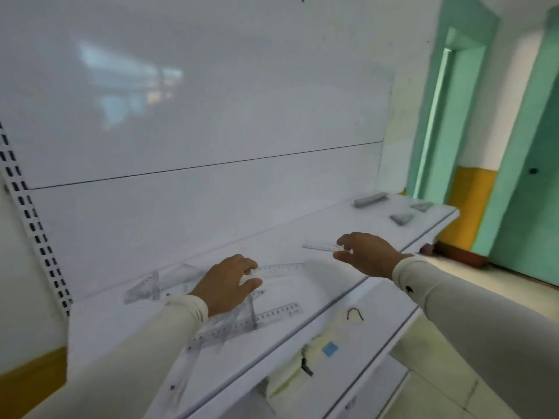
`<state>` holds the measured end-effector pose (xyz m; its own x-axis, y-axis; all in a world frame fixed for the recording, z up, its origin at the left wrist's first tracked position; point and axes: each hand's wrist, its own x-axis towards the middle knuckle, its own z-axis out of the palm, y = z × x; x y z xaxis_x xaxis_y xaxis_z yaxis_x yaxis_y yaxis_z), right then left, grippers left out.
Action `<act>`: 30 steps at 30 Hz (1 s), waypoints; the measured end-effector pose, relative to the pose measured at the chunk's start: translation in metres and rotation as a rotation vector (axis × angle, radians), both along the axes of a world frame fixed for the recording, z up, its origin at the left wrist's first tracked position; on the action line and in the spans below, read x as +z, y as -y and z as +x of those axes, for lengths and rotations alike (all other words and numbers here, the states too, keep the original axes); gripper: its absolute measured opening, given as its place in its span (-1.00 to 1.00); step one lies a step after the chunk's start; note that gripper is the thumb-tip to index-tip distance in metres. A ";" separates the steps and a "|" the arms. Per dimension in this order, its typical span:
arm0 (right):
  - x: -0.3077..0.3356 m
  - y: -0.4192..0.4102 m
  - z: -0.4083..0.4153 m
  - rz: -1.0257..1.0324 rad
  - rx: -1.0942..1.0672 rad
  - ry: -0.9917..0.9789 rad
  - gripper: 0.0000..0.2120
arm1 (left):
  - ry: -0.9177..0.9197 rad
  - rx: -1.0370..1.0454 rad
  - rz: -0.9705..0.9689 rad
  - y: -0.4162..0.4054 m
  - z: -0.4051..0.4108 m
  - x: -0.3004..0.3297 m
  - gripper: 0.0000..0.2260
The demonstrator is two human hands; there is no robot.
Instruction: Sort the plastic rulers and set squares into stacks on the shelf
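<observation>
Clear plastic rulers and set squares, loose on white shelf (99, 334), mid-sort.
Left hand (225, 284) pinches a long ruler (281, 267); right hand (367, 254) pinches a short ruler (320, 247), apparently bound for the grey stacks (370, 199) at the far right; set squares (242, 316) lie unsorted.

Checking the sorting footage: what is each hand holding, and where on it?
The right hand pinches a clear ruler at its right end. The left hand grips another ruler at its left end.

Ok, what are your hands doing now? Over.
Right hand pinching a clear ruler. Left hand gripping another ruler. Loose pile unsorted, three stacks far right.
</observation>
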<state>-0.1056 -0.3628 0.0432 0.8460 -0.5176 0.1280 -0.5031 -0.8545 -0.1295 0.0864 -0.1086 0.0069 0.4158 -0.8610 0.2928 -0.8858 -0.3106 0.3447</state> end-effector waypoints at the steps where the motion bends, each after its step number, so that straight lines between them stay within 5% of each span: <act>1: 0.002 0.018 -0.017 0.005 -0.024 0.005 -0.56 | 0.014 -0.032 0.011 0.028 -0.013 0.000 -0.64; 16: -0.003 0.258 -0.324 0.105 -0.520 0.034 -0.56 | 0.090 -0.520 0.152 0.408 -0.255 -0.016 -0.63; 30: -0.028 0.504 -0.378 0.094 -0.677 0.003 -0.55 | 0.159 -0.700 0.137 0.700 -0.299 -0.028 -0.60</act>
<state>-0.4839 -0.8664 0.0154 0.3318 -0.9416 0.0582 -0.9223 -0.3367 -0.1897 -0.2128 -0.8086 -0.0213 -0.2838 -0.9428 0.1747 -0.9288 0.3156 0.1942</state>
